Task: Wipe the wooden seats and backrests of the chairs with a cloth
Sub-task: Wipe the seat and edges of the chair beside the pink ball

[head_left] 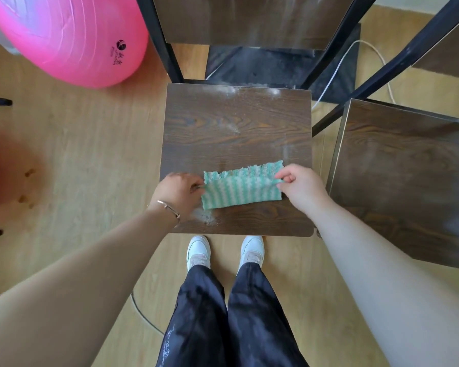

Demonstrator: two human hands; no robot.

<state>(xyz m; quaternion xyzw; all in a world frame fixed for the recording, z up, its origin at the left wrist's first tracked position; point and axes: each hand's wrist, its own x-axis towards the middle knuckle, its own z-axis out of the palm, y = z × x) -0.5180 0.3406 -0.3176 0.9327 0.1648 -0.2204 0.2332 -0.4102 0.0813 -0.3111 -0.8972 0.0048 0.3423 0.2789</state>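
Cloth [241, 185], green-white striped, folded, lies on near half of chair seat [233, 123]. Left hand [177, 193] pinches cloth's 9 o'clock edge; right hand [301, 185] pinches its 3 o'clock corner. White dust patches on seat at 12 and 7 o'clock. Backrest [249, 19] at 12 o'clock. Second chair [406, 178] at 3 o'clock, pink ball [64, 35] at 10 o'clock.

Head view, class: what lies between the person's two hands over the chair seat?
The head view shows the green-and-white cloth stretched between left hand and right hand, each pinching one end.
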